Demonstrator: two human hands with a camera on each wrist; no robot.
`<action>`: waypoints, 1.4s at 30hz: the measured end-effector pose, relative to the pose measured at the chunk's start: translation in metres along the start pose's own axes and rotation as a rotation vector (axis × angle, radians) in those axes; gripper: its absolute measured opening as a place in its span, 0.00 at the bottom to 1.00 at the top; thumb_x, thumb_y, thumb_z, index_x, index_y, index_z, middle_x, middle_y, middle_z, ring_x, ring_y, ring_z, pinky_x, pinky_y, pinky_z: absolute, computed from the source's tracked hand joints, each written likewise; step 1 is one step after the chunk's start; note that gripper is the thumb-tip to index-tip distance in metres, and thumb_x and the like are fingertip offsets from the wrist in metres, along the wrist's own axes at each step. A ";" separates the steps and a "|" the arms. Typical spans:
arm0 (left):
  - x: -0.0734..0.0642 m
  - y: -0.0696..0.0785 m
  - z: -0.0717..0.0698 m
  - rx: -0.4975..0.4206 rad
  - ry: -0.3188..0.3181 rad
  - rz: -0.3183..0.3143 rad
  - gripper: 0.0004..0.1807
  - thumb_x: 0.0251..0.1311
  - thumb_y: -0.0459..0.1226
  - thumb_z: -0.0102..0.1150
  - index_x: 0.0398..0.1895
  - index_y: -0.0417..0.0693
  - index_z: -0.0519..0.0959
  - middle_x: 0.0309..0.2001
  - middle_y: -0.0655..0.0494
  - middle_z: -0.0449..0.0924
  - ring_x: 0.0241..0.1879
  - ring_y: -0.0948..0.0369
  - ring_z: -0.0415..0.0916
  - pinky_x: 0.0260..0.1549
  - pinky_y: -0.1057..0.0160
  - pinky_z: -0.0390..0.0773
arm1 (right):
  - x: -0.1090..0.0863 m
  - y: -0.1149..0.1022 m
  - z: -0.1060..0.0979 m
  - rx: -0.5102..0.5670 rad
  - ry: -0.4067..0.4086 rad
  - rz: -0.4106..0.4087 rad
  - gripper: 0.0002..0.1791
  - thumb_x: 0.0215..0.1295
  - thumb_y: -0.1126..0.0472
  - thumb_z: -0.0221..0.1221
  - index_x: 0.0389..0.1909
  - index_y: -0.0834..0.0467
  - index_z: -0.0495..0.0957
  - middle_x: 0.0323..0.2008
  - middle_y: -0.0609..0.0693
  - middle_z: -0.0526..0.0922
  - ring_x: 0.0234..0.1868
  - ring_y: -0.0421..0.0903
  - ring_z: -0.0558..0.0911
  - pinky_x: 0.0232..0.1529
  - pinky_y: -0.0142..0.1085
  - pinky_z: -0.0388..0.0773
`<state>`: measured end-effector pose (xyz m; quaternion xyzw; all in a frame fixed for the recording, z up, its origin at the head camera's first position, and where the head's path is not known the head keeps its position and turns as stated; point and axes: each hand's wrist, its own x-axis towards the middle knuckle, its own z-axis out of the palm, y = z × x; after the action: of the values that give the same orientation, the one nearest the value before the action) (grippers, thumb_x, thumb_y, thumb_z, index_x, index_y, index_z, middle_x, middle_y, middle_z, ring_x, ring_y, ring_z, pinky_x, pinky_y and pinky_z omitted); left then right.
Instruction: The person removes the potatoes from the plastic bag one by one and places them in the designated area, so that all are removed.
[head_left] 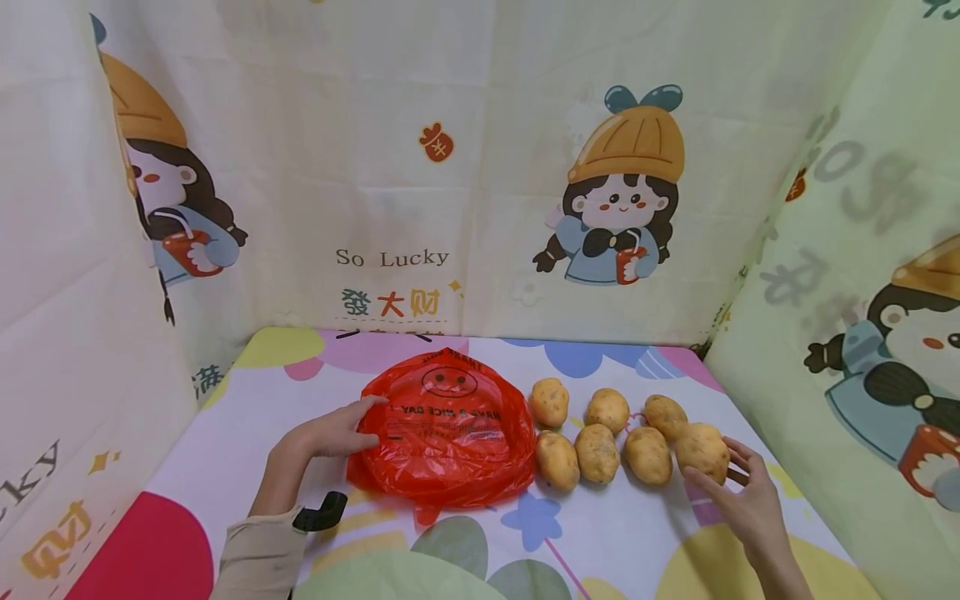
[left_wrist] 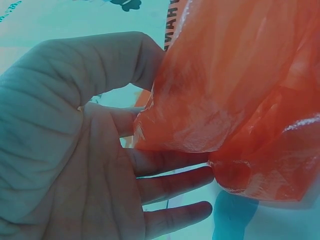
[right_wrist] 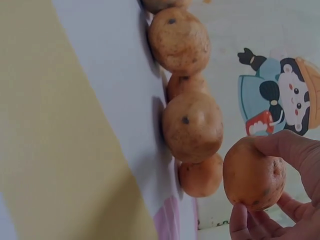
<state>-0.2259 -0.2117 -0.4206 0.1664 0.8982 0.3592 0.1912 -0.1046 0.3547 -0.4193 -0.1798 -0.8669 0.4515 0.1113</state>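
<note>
A red plastic bag (head_left: 450, 433) with black printing and a smiling face lies on the table. At its left edge my left hand (head_left: 330, 433) grips the thin film between thumb and fingers. The left wrist view shows the bag (left_wrist: 225, 90) across the fingertips of that hand (left_wrist: 100, 150), partly hiding them. On the right, my right hand (head_left: 742, 492) holds a potato (head_left: 702, 452) between thumb and fingers. In the right wrist view this potato (right_wrist: 254, 175) appears apart from the table, beside the other potatoes (right_wrist: 192, 127).
Several potatoes (head_left: 597, 454) lie in two rough rows between the bag and my right hand. The leftmost ones are close against the bag's right edge. A colourful patterned cloth (head_left: 600, 542) covers the table. Printed fabric walls (head_left: 495, 167) enclose the back and both sides.
</note>
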 end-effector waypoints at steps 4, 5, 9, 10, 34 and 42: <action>-0.001 0.000 0.000 0.002 0.004 0.013 0.41 0.59 0.36 0.65 0.76 0.40 0.59 0.72 0.36 0.63 0.69 0.39 0.61 0.58 0.38 0.78 | 0.005 0.006 -0.005 -0.038 -0.019 -0.030 0.51 0.63 0.55 0.71 0.78 0.66 0.51 0.71 0.72 0.60 0.55 0.47 0.69 0.36 0.18 0.70; -0.002 0.001 0.000 0.002 0.005 0.013 0.42 0.59 0.35 0.65 0.76 0.40 0.59 0.71 0.36 0.63 0.69 0.38 0.61 0.58 0.38 0.78 | 0.006 0.007 -0.006 -0.047 -0.028 -0.039 0.51 0.63 0.55 0.71 0.77 0.66 0.51 0.70 0.73 0.60 0.55 0.47 0.69 0.36 0.18 0.70; -0.002 0.000 -0.001 -0.001 0.004 0.009 0.42 0.59 0.35 0.66 0.76 0.40 0.59 0.71 0.36 0.63 0.69 0.38 0.61 0.57 0.39 0.79 | 0.011 0.011 -0.010 -0.081 -0.081 -0.061 0.50 0.64 0.56 0.70 0.76 0.69 0.50 0.70 0.75 0.59 0.62 0.63 0.69 0.36 0.20 0.70; -0.002 -0.001 0.000 -0.005 0.003 0.005 0.42 0.59 0.35 0.66 0.76 0.41 0.59 0.71 0.36 0.63 0.69 0.38 0.61 0.57 0.39 0.79 | 0.012 0.012 -0.010 -0.082 -0.101 -0.060 0.50 0.64 0.56 0.69 0.76 0.70 0.49 0.70 0.76 0.58 0.63 0.67 0.67 0.37 0.21 0.70; -0.001 -0.002 0.005 -0.036 0.012 -0.037 0.42 0.61 0.36 0.66 0.77 0.43 0.59 0.73 0.39 0.63 0.70 0.40 0.60 0.57 0.40 0.79 | 0.034 0.029 -0.014 -0.137 -0.275 -0.021 0.52 0.65 0.54 0.68 0.76 0.72 0.46 0.70 0.79 0.56 0.67 0.75 0.65 0.42 0.24 0.71; -0.001 0.001 0.000 -0.006 0.048 -0.014 0.42 0.60 0.37 0.66 0.77 0.42 0.59 0.68 0.37 0.66 0.65 0.42 0.66 0.53 0.43 0.83 | 0.036 0.024 -0.011 -0.172 -0.185 -0.110 0.47 0.64 0.58 0.68 0.73 0.75 0.51 0.67 0.81 0.60 0.65 0.76 0.65 0.59 0.52 0.73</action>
<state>-0.2249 -0.2116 -0.4194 0.1508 0.9025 0.3646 0.1726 -0.1282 0.3903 -0.4315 -0.0985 -0.9174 0.3835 0.0394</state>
